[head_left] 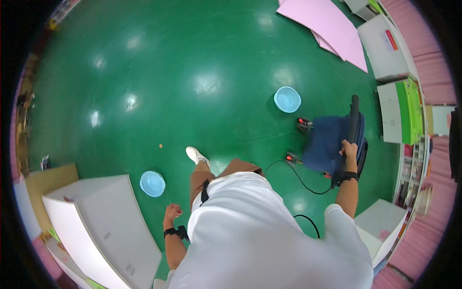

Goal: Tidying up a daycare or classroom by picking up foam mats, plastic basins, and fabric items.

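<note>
On the right, my right hand (349,148) is wrapped round the black handlebar (354,120) of what looks like a stroller (327,139). It has a navy blue fabric cover and small wheels with red parts. My left hand (173,212) hangs by my left side, its fingers loosely bent and slightly apart, with nothing visible in it. Nearest to that hand, a light blue basin (152,183) stands on the floor. Another light blue basin (287,99) stands ahead, just left of the stroller's front wheels. Both look empty.
The green floor (202,58) is shiny. A black cable (308,187) lies beside the stroller. White cabinets (101,212) stand at the lower left; more white units (391,111) line the right wall. Pink boards (327,24) lie at the far right. A small orange spot (160,146) shows near my shoe (196,154).
</note>
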`<act>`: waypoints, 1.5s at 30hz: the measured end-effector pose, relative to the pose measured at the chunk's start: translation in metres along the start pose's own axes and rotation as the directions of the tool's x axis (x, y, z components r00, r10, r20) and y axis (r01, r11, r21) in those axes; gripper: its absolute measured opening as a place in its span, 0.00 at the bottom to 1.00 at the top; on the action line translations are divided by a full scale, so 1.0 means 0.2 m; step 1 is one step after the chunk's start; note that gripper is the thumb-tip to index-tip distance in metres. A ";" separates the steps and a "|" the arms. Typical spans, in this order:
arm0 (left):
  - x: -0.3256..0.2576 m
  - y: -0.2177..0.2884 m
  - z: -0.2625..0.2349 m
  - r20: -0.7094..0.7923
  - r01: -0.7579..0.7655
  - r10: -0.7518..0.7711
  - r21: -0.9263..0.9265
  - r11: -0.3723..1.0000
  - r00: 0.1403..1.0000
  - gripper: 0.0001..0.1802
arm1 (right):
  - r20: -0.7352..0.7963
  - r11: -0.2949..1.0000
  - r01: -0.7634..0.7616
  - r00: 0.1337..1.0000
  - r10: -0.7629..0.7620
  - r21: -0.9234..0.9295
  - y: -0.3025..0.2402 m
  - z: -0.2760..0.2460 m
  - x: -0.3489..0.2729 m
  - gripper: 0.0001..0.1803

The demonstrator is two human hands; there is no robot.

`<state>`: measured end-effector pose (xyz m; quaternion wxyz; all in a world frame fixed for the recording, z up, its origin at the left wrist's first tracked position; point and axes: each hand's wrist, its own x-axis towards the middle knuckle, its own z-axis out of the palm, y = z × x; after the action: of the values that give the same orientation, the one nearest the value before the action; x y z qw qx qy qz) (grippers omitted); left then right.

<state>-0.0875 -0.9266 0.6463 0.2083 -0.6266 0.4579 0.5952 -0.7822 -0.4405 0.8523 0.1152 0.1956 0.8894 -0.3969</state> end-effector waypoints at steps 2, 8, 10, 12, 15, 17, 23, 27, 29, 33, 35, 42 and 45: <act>0.12 -0.12 -0.29 0.125 -0.249 0.239 0.078 0.965 0.963 0.10 | 0.041 1.000 -0.018 0.999 0.019 -0.023 -0.18 0.12 -0.02 0.13; -0.04 1.03 -0.34 0.016 -0.122 0.122 0.008 0.992 0.992 0.10 | 0.114 0.996 -0.066 0.991 0.072 -0.062 -0.31 -0.04 0.08 0.13; -0.07 1.34 -0.23 -0.036 -0.136 0.142 0.150 0.979 0.989 0.11 | 0.118 0.988 -0.114 0.985 0.126 -0.104 -0.33 -0.12 0.18 0.13; 0.01 1.60 -0.15 -0.008 -0.146 0.147 0.103 0.984 0.989 0.11 | 0.167 0.988 -0.123 0.976 0.136 -0.090 -0.32 -0.17 0.31 0.12; 0.18 2.21 0.09 0.058 -0.137 0.129 0.169 0.976 0.990 0.11 | 0.206 0.980 -0.133 0.965 0.162 -0.148 -0.43 -0.21 0.52 0.11; 0.28 2.59 0.27 0.057 -0.127 0.118 0.197 0.972 0.991 0.11 | 0.176 0.966 -0.249 0.950 0.258 -0.073 -0.61 -0.19 0.67 0.11; 0.16 3.87 1.16 0.083 -0.164 0.146 0.291 0.943 0.986 0.12 | 0.144 0.910 -0.412 0.904 0.403 0.043 -1.02 -0.39 1.31 0.10; 0.30 4.61 1.64 0.088 -0.237 0.221 0.298 0.925 0.971 0.12 | 0.044 0.834 -0.505 0.860 0.509 0.222 -1.18 -0.47 1.99 0.13; 0.41 4.87 1.82 0.136 -0.246 0.211 0.351 0.904 0.968 0.12 | -0.022 0.823 -0.514 0.845 0.534 0.243 -1.42 -0.48 2.39 0.10; 0.70 5.44 2.19 0.117 -0.117 0.083 0.319 0.941 0.990 0.10 | -0.194 0.835 -0.424 0.839 0.508 0.351 -1.63 -0.48 3.24 0.23; 0.83 5.75 2.30 0.125 -0.177 0.145 0.300 0.938 0.981 0.10 | -0.217 0.829 -0.378 0.843 0.493 0.413 -1.68 -0.45 3.63 0.28; 1.43 6.25 2.09 0.039 -0.122 0.119 0.493 0.861 0.992 0.11 | -0.315 0.712 -0.389 0.700 0.641 0.585 -1.40 0.16 4.32 0.33; 1.89 6.73 2.11 0.104 -0.120 0.075 0.548 0.828 0.992 0.10 | -0.361 0.737 -0.323 0.711 0.603 0.594 -1.62 0.35 4.82 0.32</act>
<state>-1.4766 -1.3746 0.5884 0.3677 -0.4918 0.6332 0.4712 -1.7863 -0.4441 0.6732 -0.0899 0.5444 0.6719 -0.4940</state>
